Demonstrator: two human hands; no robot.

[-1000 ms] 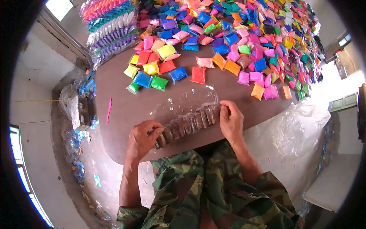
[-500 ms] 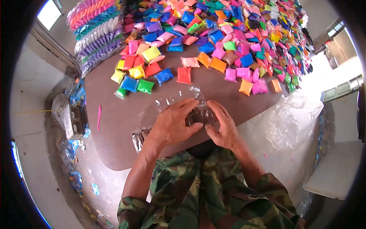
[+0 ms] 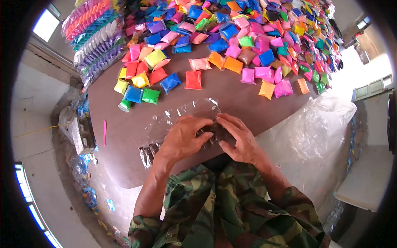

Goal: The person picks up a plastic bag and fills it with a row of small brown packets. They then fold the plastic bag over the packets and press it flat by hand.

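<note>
A clear plastic bag (image 3: pixel 165 118) lies near the table's front edge, with dark brown contents showing at its lower left end and between my hands. My left hand (image 3: pixel 186 138) rests over its middle, fingers curled and thumb bent inward, gripping the film. Close by on the right, my right hand (image 3: pixel 240 140) pinches the bag's other end between thumb and fingers. The palms hide much of the bag and what is inside. Beyond the hands lie a red packet (image 3: pixel 193 80) and a blue packet (image 3: pixel 170 83).
A big heap of small coloured packets (image 3: pixel 248 41) covers the table's far side. Stacked strips of bagged packets (image 3: pixel 97 37) stand at the back left. On the brown table (image 3: pixel 120 161) lies a pink strip (image 3: pixel 105 133). A large clear plastic sheet (image 3: pixel 310 128) hangs at the right.
My right hand has shifted slightly left and lower, its fingers nearer the left hand's. More of the clear film now spreads out above my left hand. The view has tilted slightly.
</note>
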